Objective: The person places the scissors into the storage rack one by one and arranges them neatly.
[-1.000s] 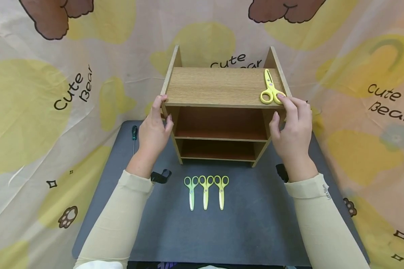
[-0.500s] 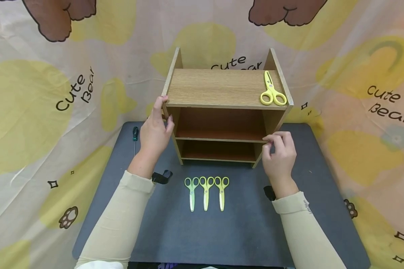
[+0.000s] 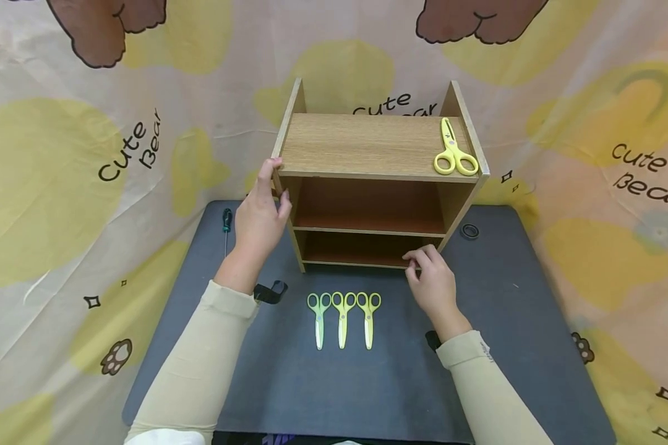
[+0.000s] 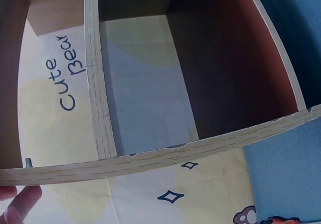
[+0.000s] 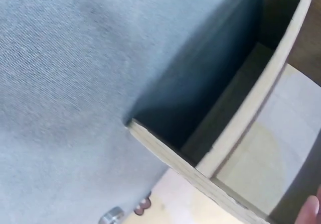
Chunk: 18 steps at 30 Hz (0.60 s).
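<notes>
In the head view a wooden shelf unit (image 3: 362,176) stands at the back of the table. My left hand (image 3: 260,213) touches its left side panel near the top board; in the left wrist view its fingertips (image 4: 22,204) lie outside the panel edge. My right hand (image 3: 431,278), fingers loosely bent and holding nothing visible, is in front of the lowest board's right end. A yellow pair of scissors (image 3: 454,154) lies on the top board at the right. Before the unit, a green pair of scissors (image 3: 319,318) and two yellow pairs of scissors (image 3: 342,318) lie in a row, handles away from me.
A screwdriver (image 3: 226,225) lies left of the unit, and a small dark ring (image 3: 470,231) lies to its right. The grey table (image 3: 334,389) extends toward me. A patterned cloth (image 3: 61,204) hangs behind and along both sides.
My right hand has left the scissors on the top board and moved down and left along the unit's right side. The dark ring has come into view. My left hand has stayed in place.
</notes>
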Tool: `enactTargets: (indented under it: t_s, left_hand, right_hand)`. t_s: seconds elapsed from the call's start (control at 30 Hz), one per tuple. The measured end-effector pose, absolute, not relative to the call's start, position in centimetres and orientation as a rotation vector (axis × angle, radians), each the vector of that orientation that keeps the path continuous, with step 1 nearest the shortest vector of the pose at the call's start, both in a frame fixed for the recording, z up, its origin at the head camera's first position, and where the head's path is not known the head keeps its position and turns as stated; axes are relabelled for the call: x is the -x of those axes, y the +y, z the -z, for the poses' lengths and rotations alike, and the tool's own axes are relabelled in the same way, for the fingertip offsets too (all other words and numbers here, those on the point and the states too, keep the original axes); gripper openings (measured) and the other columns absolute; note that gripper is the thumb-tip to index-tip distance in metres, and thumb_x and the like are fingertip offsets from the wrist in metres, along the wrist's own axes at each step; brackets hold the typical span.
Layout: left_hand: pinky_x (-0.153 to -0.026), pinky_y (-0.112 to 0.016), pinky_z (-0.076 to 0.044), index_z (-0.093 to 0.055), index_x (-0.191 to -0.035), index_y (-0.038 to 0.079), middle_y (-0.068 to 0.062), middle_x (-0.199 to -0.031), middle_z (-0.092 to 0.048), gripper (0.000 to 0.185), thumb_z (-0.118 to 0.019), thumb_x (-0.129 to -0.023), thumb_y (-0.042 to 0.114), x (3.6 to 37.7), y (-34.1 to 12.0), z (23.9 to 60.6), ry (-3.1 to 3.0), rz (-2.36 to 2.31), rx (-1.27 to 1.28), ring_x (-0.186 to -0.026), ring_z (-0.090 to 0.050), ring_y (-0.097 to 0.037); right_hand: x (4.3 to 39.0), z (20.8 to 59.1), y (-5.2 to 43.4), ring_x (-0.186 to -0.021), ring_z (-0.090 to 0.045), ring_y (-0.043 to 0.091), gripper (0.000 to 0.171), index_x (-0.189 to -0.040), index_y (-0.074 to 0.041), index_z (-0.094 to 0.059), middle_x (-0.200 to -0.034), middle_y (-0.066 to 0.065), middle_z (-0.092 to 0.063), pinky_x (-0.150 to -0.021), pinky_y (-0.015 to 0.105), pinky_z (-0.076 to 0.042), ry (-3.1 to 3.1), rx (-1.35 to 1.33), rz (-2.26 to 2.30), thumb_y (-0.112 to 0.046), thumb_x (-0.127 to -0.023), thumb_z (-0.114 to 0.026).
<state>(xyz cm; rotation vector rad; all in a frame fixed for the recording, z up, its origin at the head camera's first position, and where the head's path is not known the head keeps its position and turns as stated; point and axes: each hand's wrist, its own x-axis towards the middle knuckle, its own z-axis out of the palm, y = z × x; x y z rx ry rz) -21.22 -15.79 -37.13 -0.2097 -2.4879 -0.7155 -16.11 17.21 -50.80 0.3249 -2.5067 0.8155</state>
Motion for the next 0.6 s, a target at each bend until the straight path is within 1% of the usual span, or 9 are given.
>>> enactTargets:
  t_s: [0.13,0.37,0.6]
  left_hand:
    - [-0.052,-0.039,-0.038,-0.029,-0.148,0.028,-0.02,-0.111,-0.066,0.055,-0.061,-0.105,0.015,21.2,-15.8,37.2,-2.485,0.717,0.207,-0.057,-0.049,-0.03]
    - [-0.052,-0.039,-0.037,-0.029,-0.149,0.028,-0.02,-0.131,-0.065,0.055,-0.06,-0.105,0.014,21.3,-15.8,37.3,-2.48,0.725,0.203,-0.057,-0.049,-0.03]
    - [-0.052,-0.039,-0.038,-0.03,-0.149,0.026,-0.019,-0.134,-0.064,0.055,-0.06,-0.105,0.013,21.4,-15.8,37.5,-2.457,0.72,0.22,-0.057,-0.049,-0.031]
  right_hand:
    - [15.9,52.0,16.8,-0.084,-0.061,0.026,0.016,-0.106,-0.009,-0.075,-0.102,0.009,-0.063,-0.071,0.045,-0.053,-2.628,-0.333,-0.805,-0.002,-0.096,-0.065]
    - [15.7,54.0,16.0,-0.086,-0.063,0.025,0.013,-0.109,-0.008,-0.075,-0.104,0.008,-0.064,-0.073,0.046,-0.055,-2.748,-0.331,-0.798,-0.007,-0.096,-0.072]
    - [15.2,55.5,14.6,-0.084,-0.064,0.023,0.018,-0.112,-0.011,-0.076,-0.105,0.006,-0.065,-0.072,0.044,-0.056,-2.883,-0.294,-0.797,-0.013,-0.094,-0.079]
